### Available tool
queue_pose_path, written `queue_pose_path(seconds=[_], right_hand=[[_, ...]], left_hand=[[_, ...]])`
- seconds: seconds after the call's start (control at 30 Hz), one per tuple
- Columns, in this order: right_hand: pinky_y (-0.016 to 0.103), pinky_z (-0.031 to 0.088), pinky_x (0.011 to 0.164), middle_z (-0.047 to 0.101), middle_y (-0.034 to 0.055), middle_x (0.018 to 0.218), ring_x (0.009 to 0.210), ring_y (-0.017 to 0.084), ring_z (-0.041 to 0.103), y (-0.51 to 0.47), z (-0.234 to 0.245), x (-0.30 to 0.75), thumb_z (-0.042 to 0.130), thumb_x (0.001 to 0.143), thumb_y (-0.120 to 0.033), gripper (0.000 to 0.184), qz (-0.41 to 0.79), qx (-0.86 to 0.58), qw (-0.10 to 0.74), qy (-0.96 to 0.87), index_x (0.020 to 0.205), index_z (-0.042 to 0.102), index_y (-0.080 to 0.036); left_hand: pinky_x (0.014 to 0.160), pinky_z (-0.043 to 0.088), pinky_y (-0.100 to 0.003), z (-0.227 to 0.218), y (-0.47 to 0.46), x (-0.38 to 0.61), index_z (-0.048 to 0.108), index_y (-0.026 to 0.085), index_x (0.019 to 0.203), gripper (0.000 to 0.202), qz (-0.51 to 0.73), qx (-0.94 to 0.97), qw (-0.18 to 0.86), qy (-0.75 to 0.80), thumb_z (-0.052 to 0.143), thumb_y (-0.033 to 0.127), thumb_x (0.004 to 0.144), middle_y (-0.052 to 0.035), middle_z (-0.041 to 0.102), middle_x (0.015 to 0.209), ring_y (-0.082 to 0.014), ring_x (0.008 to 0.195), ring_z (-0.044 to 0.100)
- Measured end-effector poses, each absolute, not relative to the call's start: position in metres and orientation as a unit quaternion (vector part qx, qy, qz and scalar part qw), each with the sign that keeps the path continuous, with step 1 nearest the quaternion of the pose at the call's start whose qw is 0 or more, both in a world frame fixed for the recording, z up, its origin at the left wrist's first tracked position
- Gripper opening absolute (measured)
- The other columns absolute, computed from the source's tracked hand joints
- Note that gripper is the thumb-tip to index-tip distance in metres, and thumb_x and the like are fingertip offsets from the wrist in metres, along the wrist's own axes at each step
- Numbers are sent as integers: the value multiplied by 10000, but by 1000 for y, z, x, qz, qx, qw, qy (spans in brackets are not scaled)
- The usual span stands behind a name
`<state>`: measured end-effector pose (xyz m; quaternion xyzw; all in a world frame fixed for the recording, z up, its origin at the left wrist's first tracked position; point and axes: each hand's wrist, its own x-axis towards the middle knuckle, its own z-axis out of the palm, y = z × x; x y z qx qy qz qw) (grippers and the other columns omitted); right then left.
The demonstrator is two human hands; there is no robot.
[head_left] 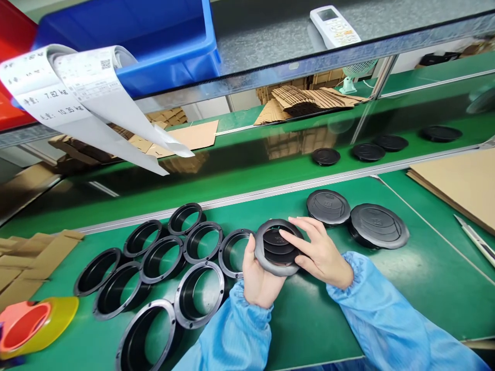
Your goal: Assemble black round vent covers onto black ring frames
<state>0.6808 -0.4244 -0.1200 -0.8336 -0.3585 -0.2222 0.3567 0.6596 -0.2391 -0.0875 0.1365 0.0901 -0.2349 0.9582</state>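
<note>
My left hand (261, 281) holds a round black air vent (266, 260) from below, with the thumb on its left rim. The vent's slats are tilted, showing gaps between them. My right hand (319, 250) is on the vent's right side, a fingertip pressing on the slats and the thumb at the lower rim. Two more round vents, a smaller one (328, 206) and a larger one (378, 225), lie face up beyond my right hand with their slats flat. Left of my hands stand several open black rings (162, 259) with flanged rims.
A tape roll (64, 324) and folded cardboard (50, 263) sit at left. On the right are cardboard sheets (464, 180) and a utility knife (477, 237). Overhead, a shelf (255, 38) carries a blue bin (170, 67), hanging label strips (96, 93) and a white remote (334, 26).
</note>
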Motion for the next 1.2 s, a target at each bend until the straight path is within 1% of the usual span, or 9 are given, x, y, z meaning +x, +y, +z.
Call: queue_pose_path(seconds=[0.17,0.4,0.57,0.67,0.77,0.93,1.0,1.1,1.2], right_hand=[[628,375,1098,303,136,1564,1381,363,289,-421,-126,683,256,1073,-563,580,-162,-842,387,-340,1554,386,-266],[632,346,1120,262,155,1590,1404,373,262,-419,-126,682,215,1036,-668,700,-142,-845,374,-356,1586,312,-246],[571,351,1140,332,164,1538,1391,356,316,-417,-123,680,465,998,-659,707,-138,-817,425,-365,1555,378,-231],[467,405,1103,510,121,1400,1294,287,465,-418,-123,681,511,1044,-504,456,-136,-778,506,-345,1434,537,-271],[361,484,968,650,80,1159,1093,235,599,-422,-122,686,479,1066,-471,336,-92,-728,619,-281,1226,664,-240],[322,496,803,670,36,875,864,220,610,-430,-121,694,547,987,-627,473,7,-688,712,-137,966,718,-187],[336,506,805,676,34,812,831,224,618,-430,-119,695,550,954,-690,544,43,-660,743,-100,899,729,-179],[341,526,768,695,47,768,771,223,643,-431,-115,695,563,920,-732,597,97,-595,797,-48,873,749,-166],[314,523,713,692,47,718,680,195,635,-431,-111,694,665,843,-740,603,151,-546,824,-29,838,760,-144]], left_hand=[[1195,316,-439,-87,-237,659,720,183,1172,614,-253,119,957,78,277,587,1039,-58,701,1276,-223,1261,584],[1203,313,-424,-84,-237,662,716,187,1161,585,-216,101,961,141,310,590,1037,-62,703,1268,-212,1304,551],[1179,350,-453,-85,-239,660,714,166,1150,583,-205,101,967,111,318,579,1038,-75,719,1220,-236,1255,583],[1150,377,-490,-89,-241,658,706,207,1143,475,-209,113,965,107,395,547,1029,-78,703,1235,-238,1186,620],[1134,367,-576,-94,-242,658,697,227,1132,394,-243,140,954,106,566,553,954,-113,678,1242,-319,1236,590],[1100,403,-561,-94,-244,658,627,157,1210,608,-286,264,905,169,574,674,894,-206,649,1243,-359,1267,557],[1091,427,-519,-91,-246,658,625,169,1238,604,-273,318,892,172,558,670,906,-180,639,1289,-337,1281,543],[1122,421,-463,-88,-245,657,625,223,1280,421,-241,354,895,128,598,490,956,-93,571,1435,-298,1379,459],[1131,409,-522,-92,-240,655,631,269,1288,399,-277,335,896,89,664,423,921,-59,565,1454,-321,1391,450]])
